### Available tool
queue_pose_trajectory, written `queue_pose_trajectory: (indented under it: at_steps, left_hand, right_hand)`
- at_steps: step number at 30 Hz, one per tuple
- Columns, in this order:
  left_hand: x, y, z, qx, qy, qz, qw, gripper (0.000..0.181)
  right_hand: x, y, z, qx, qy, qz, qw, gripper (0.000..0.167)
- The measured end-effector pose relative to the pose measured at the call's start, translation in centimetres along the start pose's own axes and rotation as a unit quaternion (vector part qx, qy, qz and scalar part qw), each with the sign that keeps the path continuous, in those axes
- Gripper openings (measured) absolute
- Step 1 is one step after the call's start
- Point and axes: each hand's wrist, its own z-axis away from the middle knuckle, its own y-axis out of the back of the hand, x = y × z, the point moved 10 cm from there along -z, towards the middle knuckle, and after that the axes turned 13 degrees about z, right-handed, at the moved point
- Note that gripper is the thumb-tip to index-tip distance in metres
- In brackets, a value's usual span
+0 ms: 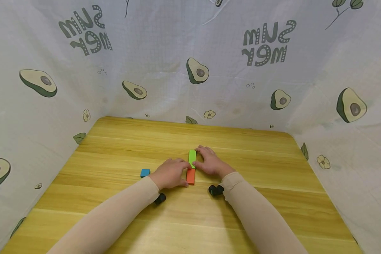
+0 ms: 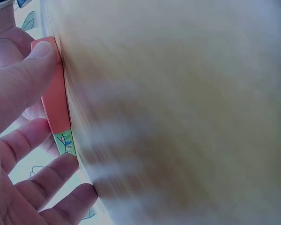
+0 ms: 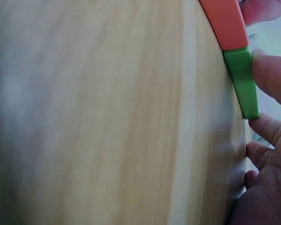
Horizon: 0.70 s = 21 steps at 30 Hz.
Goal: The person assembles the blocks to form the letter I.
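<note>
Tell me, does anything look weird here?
Yes: the "summer" lettering on the cloth is backwards, like in a mirror. The blue block sits apart from the red block and green block. Nothing looks spilled.

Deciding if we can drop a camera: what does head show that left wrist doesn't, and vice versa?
Head only: the blue block near the left hand, and the mirrored lettering on the cloth.

Left wrist only: a small drawing on the side of the green block.

Both: the green block end to end with the orange block, the left hand on the orange one, the right hand, plus parts of the table and cloth.
</note>
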Motion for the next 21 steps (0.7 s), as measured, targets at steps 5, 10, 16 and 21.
queue_pose_trajectory:
  at_steps: [5,10,16,21]
  left_hand:
    - [0.13,0.12,-0.01,0.001,0.0,-0.001,1.0,0.06]
    - [0.11,0.14,-0.08,0.003,0.001,-0.002,1.0,0.059]
    - [0.16,0.13,-0.14,0.004,0.001,-0.005,1.0,0.059]
    - [0.14,0.1,-0.19,0.003,0.004,-0.003,1.0,0.058]
  right_hand:
    - [-0.18,0.17,0.07,0.001,0.004,0.005,1.0,0.067]
    - [-0.24,0.21,0.1,-0.001,0.003,0.004,1.0,0.067]
    - [-0.08,0.12,0.05,-0.001,0.0,0.003,1.0,0.068]
    - [0.02,0.09,0.02,-0.001,-0.001,0.0,1.0,0.068]
